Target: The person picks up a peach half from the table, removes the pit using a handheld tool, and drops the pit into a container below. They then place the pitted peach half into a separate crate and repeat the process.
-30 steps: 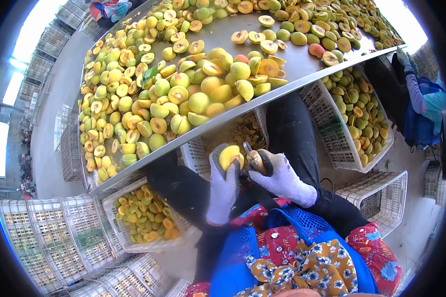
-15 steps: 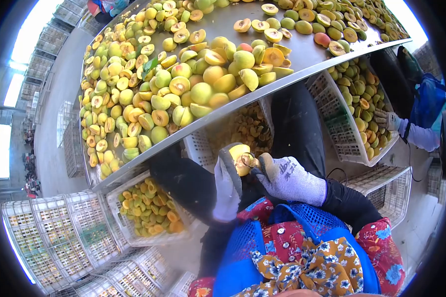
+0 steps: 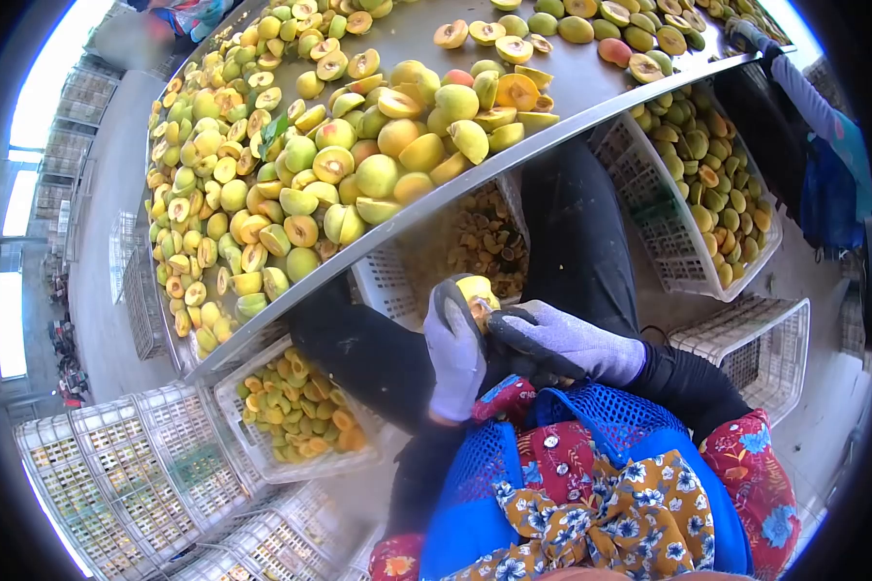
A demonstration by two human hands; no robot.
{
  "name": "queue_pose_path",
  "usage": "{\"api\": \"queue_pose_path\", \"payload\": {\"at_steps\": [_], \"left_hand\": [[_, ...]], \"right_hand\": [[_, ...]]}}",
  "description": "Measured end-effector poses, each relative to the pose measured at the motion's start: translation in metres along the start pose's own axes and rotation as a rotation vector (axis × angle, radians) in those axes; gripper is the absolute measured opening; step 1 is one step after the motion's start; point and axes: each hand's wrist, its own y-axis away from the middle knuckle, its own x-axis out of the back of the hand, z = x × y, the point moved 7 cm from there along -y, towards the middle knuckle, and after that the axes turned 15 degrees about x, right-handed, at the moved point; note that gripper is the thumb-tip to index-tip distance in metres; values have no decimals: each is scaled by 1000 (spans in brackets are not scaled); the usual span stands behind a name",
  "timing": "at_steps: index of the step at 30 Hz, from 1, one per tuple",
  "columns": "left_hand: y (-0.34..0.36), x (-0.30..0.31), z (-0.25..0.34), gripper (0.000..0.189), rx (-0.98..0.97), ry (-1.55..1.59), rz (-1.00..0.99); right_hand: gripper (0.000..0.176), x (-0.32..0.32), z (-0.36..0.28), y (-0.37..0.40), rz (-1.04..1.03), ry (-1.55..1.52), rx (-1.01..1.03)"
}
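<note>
While the left hand [image 3: 455, 353] grasps one fruit [image 3: 477, 287], fingers of the right hand [image 3: 576, 341] curl at its cut side, any tool in them hidden; best kept: left grip snug, right motions short, clear of left fingertips. Fruit: one, yellow, cut face partly covered, brownish within; held between both hands, near the white crate [image 3: 386, 283].

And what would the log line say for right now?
left hand: holds fruit | right hand: fingers at it | table: more fruit | crate between legs: fruit bits

Gloved hands [image 3: 509, 339] holding cut fruit [image 3: 478, 293], metal table [image 3: 576, 82]
</note>
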Motion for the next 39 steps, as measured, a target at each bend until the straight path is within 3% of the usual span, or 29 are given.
{"api": "queue_pose_path", "payload": {"at_steps": [2, 6, 12, 15, 19, 21, 24, 26, 30, 33, 36, 39], "left_hand": [[-1, -3, -11, 26, 52, 12, -28], [12, -5, 24, 25, -199, -213, -8], [1, -12, -5, 22, 63, -108, -101], [10, -13, 19, 22, -97, -198, -81], [-3, -17, 1, 24, -61, -136, -182], [-4, -18, -9, 23, -35, -68, -251], [9, -18, 16, 31, -276, -387, -147], [2, -20, 11, 32, -172, -253, -241], [-7, -26, -2, 32, -72, 21, -476], [-5, -28, 16, 33, -244, -140, -553], [-7, -29, 10, 38, -255, -195, -512], [-10, -35, -6, 41, -26, 232, -616]], "right_hand": [[39, 7, 14, -1, 66, 21, -39], [39, 0, 7, 3, -24, -320, -64], [37, 7, 8, -2, -8, -75, 68], [38, 4, 22, 4, -43, -561, -105], [33, 9, 19, 5, 26, -414, -84], [34, 10, 28, 6, -16, -525, -161], [35, 10, 39, 5, -127, -707, -210], [37, 10, 40, 3, -128, -710, -201], [37, 3, 40, 10, -254, -1053, -353], [38, 7, 43, 9, -265, -999, -276], [39, 9, 40, 8, -163, -765, -218], [40, -3, 34, 10, -306, -1196, -358]]}}
